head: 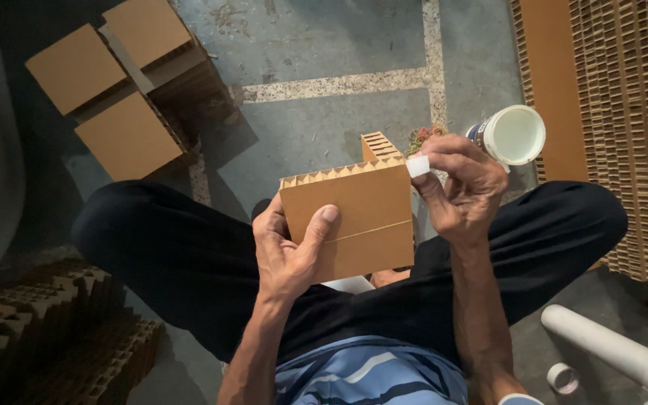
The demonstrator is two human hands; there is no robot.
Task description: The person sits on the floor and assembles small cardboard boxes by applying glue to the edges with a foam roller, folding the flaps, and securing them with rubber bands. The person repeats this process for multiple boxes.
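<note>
Corrugated cardboard block [354, 221]: over the lap, clamped in the left hand [288, 251], thumb on its face. Right hand [463, 191] pinches white tape [418, 166] at its top corner. Likely light, stiff, crushable; hold by flat faces. Beyond it, white tub [515, 135].

The cardboard block [350, 221] is brown and nearly square, made of many corrugated layers pressed together. Its smooth flat face looks toward the camera, and a thin pale line crosses this face a little below the middle. The top edge shows a row of small zigzag triangles, where the corrugation is open. The block stands upright over the lap, slightly tilted, with the right side a bit higher. A small white piece [418, 166], square and flat, sits at the upper right corner of the block, touching that corner.
</note>
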